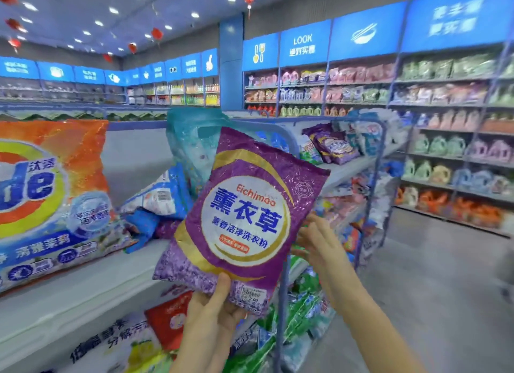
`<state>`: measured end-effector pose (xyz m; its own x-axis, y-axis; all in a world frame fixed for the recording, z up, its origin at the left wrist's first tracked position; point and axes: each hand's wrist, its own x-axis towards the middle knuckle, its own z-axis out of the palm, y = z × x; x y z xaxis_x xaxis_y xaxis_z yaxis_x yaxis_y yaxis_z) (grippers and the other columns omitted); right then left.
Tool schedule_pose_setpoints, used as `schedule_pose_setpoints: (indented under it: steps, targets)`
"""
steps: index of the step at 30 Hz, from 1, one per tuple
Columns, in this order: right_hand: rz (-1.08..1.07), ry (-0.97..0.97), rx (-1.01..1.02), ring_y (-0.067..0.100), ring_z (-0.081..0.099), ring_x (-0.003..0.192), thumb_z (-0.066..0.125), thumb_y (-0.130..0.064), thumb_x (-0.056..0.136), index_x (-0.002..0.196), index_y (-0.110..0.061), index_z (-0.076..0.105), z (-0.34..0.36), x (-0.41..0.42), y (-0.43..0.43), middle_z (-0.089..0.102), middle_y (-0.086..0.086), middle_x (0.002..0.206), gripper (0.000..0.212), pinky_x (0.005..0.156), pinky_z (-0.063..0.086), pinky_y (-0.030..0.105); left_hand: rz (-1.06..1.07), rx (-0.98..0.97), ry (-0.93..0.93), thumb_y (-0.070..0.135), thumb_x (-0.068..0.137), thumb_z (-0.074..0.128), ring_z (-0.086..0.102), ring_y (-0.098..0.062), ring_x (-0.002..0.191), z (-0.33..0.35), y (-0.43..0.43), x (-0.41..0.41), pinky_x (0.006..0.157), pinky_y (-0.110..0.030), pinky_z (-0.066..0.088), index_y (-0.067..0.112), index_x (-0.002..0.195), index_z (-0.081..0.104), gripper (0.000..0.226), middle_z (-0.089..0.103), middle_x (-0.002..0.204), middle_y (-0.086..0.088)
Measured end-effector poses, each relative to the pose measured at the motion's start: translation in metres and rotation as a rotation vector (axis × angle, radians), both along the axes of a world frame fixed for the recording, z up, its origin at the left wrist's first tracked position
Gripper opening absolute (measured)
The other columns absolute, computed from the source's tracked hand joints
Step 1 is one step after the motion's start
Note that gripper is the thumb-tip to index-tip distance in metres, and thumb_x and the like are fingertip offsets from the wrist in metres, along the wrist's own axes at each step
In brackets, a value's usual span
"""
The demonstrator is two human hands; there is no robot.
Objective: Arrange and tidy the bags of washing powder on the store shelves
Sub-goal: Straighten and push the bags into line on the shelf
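Nearest the camera, the bottom edge of the purple lavender bag [242, 214] is pinched by the left hand [211, 314]. The thumb is laid over the front beside the price sticker, and the other fingers are hidden behind. The bag is held in the air, its top tilted to the right, just before the front edge of the top shelf [83, 278], and no shelf is touched by it. The right hand [317, 244] is held at the bag's right edge with fingers straight and spread. Nothing is gripped by it, and whether the fingertips touch the bag's back cannot be told.

Under that front edge, a lower shelf [22, 333] is seen, with a red bag [169, 317] and green bags [303, 306] packed beneath it.

On the top shelf, a large orange bag [50, 191] is stood at the left end. Blue-and-white bags [155, 200] are tumbled flat toward the back panel, and a teal bag [192, 141] is propped behind the held one. Further along the run, other purple bags [331, 144] are leaned together (a likely home for this one). Across the aisle, wall shelves [445, 102] of bottles and packs are seen, blurred.

The step in hand is judged to be the placing of the held bag. It would be done well if the right hand were closed on the side seam so the weight is shared. The bag should then be stood upright, label to the aisle, and squared to the shelf's front edge.
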<state>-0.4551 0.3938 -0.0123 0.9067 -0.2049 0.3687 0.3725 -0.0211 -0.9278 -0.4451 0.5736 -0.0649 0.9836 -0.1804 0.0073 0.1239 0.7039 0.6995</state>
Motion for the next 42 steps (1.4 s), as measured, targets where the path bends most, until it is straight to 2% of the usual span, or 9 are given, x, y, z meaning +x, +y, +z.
schedule_pose_setpoints:
  steps: [6, 11, 15, 23, 29, 33, 36, 40, 42]
  targets:
    - [-0.091, 0.12, 0.306, 0.01, 0.064, 0.105, 0.081, -0.052, 0.061, 0.113, -0.028, 0.056, -0.043, -0.021, -0.024, 0.07, -0.009, 0.109, 0.063, 0.082, 0.053, 0.025, -0.252, 0.014, -0.079, 0.034, 0.018, 0.097, 0.071, -0.028, 0.073, -0.005, -0.08, 0.005, 0.058, -0.043, 0.059, 0.009, 0.103, 0.068, 0.094, 0.073, 0.092, -0.013]
    - [-0.292, 0.054, 0.306, 0.013, 0.069, 0.093, 0.052, -0.019, 0.091, 0.111, -0.015, 0.062, -0.041, -0.028, -0.107, 0.074, -0.002, 0.1, 0.022, 0.075, 0.055, 0.022, -0.506, 0.002, -0.037, 0.027, 0.023, 0.098, 0.067, -0.033, 0.1, -0.03, -0.151, 0.03, 0.087, -0.049, 0.05, 0.006, 0.117, 0.062, 0.103, 0.068, 0.114, -0.016]
    - [-0.42, 0.009, 0.093, 0.01, 0.068, 0.092, 0.054, -0.019, 0.09, 0.104, -0.021, 0.063, -0.043, -0.032, -0.198, 0.073, -0.007, 0.098, 0.017, 0.076, 0.052, 0.022, -0.477, 0.214, -0.133, 0.055, 0.026, 0.091, 0.068, -0.003, 0.094, -0.051, -0.216, 0.064, 0.083, -0.021, 0.054, 0.034, 0.098, 0.074, 0.077, 0.073, 0.1, 0.013]
    - [-0.328, 0.029, -0.225, 0.018, 0.067, 0.097, 0.057, -0.026, 0.085, 0.111, -0.013, 0.059, -0.032, -0.006, -0.385, 0.07, 0.002, 0.105, 0.03, 0.081, 0.053, 0.027, -0.563, 0.328, -0.225, 0.047, 0.013, 0.094, 0.072, -0.024, 0.08, -0.044, -0.409, 0.098, 0.06, -0.027, 0.057, 0.004, 0.111, 0.059, 0.113, 0.073, 0.098, -0.014]
    - [-0.258, 0.09, -0.133, 0.013, 0.067, 0.099, 0.055, -0.024, 0.088, 0.115, -0.017, 0.058, -0.045, 0.038, -0.494, 0.071, -0.006, 0.108, 0.029, 0.078, 0.052, 0.019, -0.464, 0.366, -0.185, 0.027, 0.064, 0.083, 0.072, -0.023, 0.082, -0.043, -0.514, 0.129, 0.063, -0.025, 0.057, 0.009, 0.115, 0.061, 0.058, 0.074, 0.098, -0.008]
    - [-0.216, 0.151, -0.07, 0.009, 0.067, 0.098, 0.051, -0.022, 0.088, 0.118, -0.021, 0.055, -0.066, 0.083, -0.544, 0.071, -0.011, 0.106, 0.03, 0.076, 0.052, 0.017, -0.373, 0.451, -0.192, 0.061, 0.031, 0.088, 0.069, -0.024, 0.098, -0.049, -0.555, 0.166, 0.089, -0.039, 0.052, 0.012, 0.114, 0.063, 0.099, 0.072, 0.106, -0.008]
    - [-0.185, 0.209, -0.033, 0.005, 0.067, 0.096, 0.05, -0.015, 0.093, 0.11, -0.026, 0.057, -0.083, 0.129, -0.578, 0.072, -0.014, 0.102, 0.022, 0.076, 0.052, 0.017, -0.265, 0.502, -0.213, 0.068, 0.023, 0.084, 0.072, -0.015, 0.086, -0.053, -0.585, 0.205, 0.073, -0.024, 0.056, 0.014, 0.102, 0.068, 0.097, 0.075, 0.092, -0.002]
    - [-0.132, 0.245, -0.053, 0.0, 0.064, 0.101, 0.055, -0.029, 0.091, 0.113, -0.028, 0.058, -0.091, 0.208, -0.627, 0.069, -0.017, 0.108, 0.023, 0.079, 0.05, 0.015, -0.129, 0.549, -0.269, 0.016, 0.082, 0.069, 0.069, 0.0, 0.069, -0.046, -0.628, 0.269, 0.055, -0.008, 0.049, 0.016, 0.094, 0.066, 0.012, 0.074, 0.076, 0.009]
    - [-0.118, 0.256, -0.049, 0.001, 0.059, 0.11, 0.061, -0.054, 0.082, 0.125, -0.029, 0.055, -0.087, 0.254, -0.654, 0.063, -0.014, 0.122, 0.05, 0.089, 0.05, 0.019, -0.084, 0.53, -0.282, 0.007, 0.087, 0.06, 0.07, -0.001, 0.075, -0.047, -0.651, 0.311, 0.058, -0.009, 0.05, 0.021, 0.096, 0.064, 0.017, 0.074, 0.081, 0.011]
